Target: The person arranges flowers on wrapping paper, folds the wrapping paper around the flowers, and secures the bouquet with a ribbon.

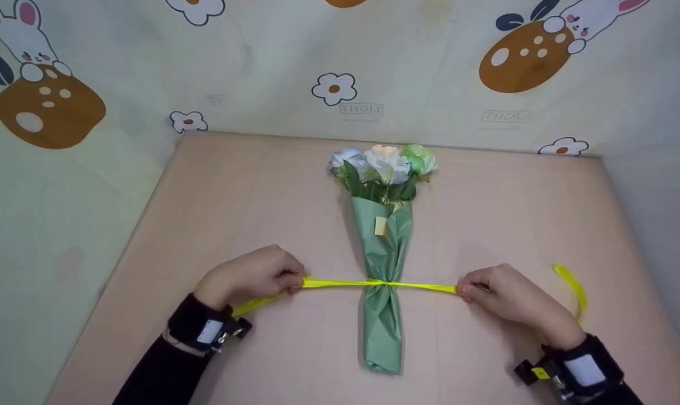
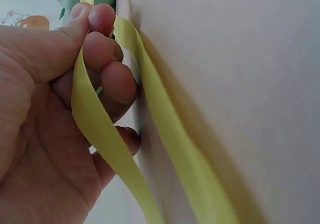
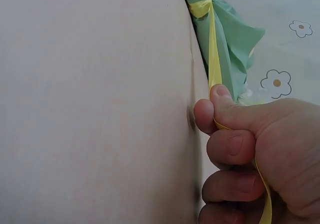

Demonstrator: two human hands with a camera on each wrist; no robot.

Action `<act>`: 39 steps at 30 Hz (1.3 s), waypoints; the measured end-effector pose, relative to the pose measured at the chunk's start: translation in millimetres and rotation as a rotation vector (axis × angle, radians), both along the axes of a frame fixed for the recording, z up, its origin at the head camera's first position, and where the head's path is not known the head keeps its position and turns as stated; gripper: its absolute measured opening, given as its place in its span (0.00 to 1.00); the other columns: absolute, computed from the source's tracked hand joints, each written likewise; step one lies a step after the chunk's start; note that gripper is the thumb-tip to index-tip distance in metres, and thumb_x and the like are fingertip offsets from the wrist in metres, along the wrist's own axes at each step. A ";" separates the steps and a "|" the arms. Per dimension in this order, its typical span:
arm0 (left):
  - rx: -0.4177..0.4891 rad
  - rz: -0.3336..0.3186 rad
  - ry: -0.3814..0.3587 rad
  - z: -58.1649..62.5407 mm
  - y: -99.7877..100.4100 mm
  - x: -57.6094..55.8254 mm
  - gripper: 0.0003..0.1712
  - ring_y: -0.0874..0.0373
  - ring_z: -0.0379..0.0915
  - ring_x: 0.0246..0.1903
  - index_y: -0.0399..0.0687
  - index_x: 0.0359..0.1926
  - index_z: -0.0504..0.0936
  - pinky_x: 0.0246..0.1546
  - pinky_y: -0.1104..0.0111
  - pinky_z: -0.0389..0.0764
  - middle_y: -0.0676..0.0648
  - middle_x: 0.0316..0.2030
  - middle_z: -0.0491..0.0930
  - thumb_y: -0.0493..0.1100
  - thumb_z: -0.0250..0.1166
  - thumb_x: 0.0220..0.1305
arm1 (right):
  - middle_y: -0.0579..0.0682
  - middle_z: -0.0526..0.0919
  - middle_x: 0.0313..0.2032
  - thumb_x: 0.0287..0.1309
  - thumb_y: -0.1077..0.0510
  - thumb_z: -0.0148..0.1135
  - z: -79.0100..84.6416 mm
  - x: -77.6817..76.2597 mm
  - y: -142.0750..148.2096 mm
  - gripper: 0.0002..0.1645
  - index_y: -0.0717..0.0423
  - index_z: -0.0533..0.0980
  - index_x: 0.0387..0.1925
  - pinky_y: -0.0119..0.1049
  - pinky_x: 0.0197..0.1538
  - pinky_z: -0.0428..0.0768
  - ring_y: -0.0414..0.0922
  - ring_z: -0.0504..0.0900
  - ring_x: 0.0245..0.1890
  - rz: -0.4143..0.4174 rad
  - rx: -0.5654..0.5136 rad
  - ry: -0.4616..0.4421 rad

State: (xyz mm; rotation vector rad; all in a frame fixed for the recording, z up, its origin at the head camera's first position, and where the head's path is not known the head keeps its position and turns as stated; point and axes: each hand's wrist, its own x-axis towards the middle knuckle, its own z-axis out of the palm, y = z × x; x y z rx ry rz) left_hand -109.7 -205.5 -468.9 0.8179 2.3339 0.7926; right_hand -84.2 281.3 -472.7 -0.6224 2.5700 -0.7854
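A bouquet wrapped in green paper [image 1: 380, 247] lies upright in the head view, with blue, white and green flowers [image 1: 387, 164] at its top. Yellow ribbon [image 1: 340, 283] cinches the wrap at its narrow waist and stretches taut to both sides. My left hand [image 1: 255, 273] pinches the ribbon between thumb and forefinger, left of the bouquet; loose ribbon [image 2: 110, 134] trails past its palm in the left wrist view. To the right, my right hand [image 1: 505, 295] pinches the other length, and its tail [image 3: 267, 199] runs down under the curled fingers in the right wrist view.
The bouquet rests on a pale pinkish tabletop [image 1: 250, 191]. A loose ribbon end [image 1: 575, 287] curls beyond my right hand. Behind the table hangs a cream sheet [image 1: 272, 67] printed with rabbits and flowers. A small beige tag [image 1: 380, 226] sits on the wrap.
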 end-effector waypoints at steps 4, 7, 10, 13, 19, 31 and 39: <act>-0.005 0.012 -0.012 -0.5 -1.0 0.6 0.16 0.66 0.70 0.26 0.55 0.30 0.87 0.31 0.70 0.74 0.59 0.26 0.81 0.41 0.66 0.81 | 0.37 0.84 0.29 0.76 0.53 0.70 1.0 1.4 1.3 0.09 0.50 0.91 0.41 0.31 0.34 0.76 0.36 0.76 0.29 -0.001 0.042 0.031; 0.002 0.001 0.006 -0.4 -2.7 1.3 0.16 0.65 0.69 0.26 0.54 0.30 0.87 0.31 0.70 0.74 0.58 0.26 0.80 0.40 0.66 0.81 | 0.37 0.85 0.30 0.75 0.53 0.70 1.2 2.1 3.0 0.08 0.50 0.91 0.41 0.32 0.34 0.76 0.36 0.76 0.29 0.001 0.062 0.058; -0.001 -0.012 0.034 0.0 -4.7 1.6 0.16 0.66 0.69 0.26 0.54 0.29 0.86 0.31 0.70 0.73 0.59 0.26 0.80 0.40 0.66 0.80 | 0.38 0.87 0.32 0.75 0.53 0.71 2.3 2.9 7.0 0.09 0.52 0.91 0.42 0.33 0.35 0.78 0.36 0.77 0.30 -0.008 0.077 0.062; -0.007 -0.022 0.063 0.3 -6.3 1.1 0.16 0.66 0.68 0.26 0.54 0.29 0.86 0.31 0.70 0.72 0.59 0.26 0.79 0.40 0.67 0.79 | 0.38 0.88 0.33 0.74 0.52 0.71 4.3 2.8 12.1 0.09 0.52 0.91 0.44 0.33 0.36 0.79 0.37 0.78 0.31 -0.026 0.097 0.050; -0.014 -0.050 0.123 -0.6 -4.7 1.6 0.16 0.67 0.67 0.25 0.54 0.28 0.86 0.31 0.71 0.72 0.61 0.25 0.77 0.37 0.68 0.78 | 0.39 0.88 0.33 0.73 0.54 0.72 5.4 1.2 18.7 0.09 0.54 0.91 0.45 0.33 0.35 0.78 0.38 0.77 0.30 -0.038 0.131 0.053; -0.124 -0.006 0.082 2.6 2.3 -3.5 0.17 0.63 0.67 0.24 0.54 0.28 0.84 0.29 0.69 0.72 0.60 0.24 0.75 0.38 0.66 0.79 | 0.39 0.86 0.31 0.73 0.55 0.72 13.7 1.8 10.6 0.08 0.54 0.91 0.44 0.32 0.33 0.77 0.37 0.75 0.27 -0.027 0.149 0.074; -0.173 0.062 0.019 13.0 19.0 -4.5 0.17 0.61 0.62 0.19 0.51 0.26 0.82 0.25 0.68 0.69 0.57 0.19 0.65 0.42 0.64 0.78 | 0.37 0.79 0.28 0.79 0.54 0.66 17.1 -0.5 5.6 0.08 0.50 0.87 0.40 0.31 0.33 0.74 0.34 0.73 0.27 0.059 0.086 0.069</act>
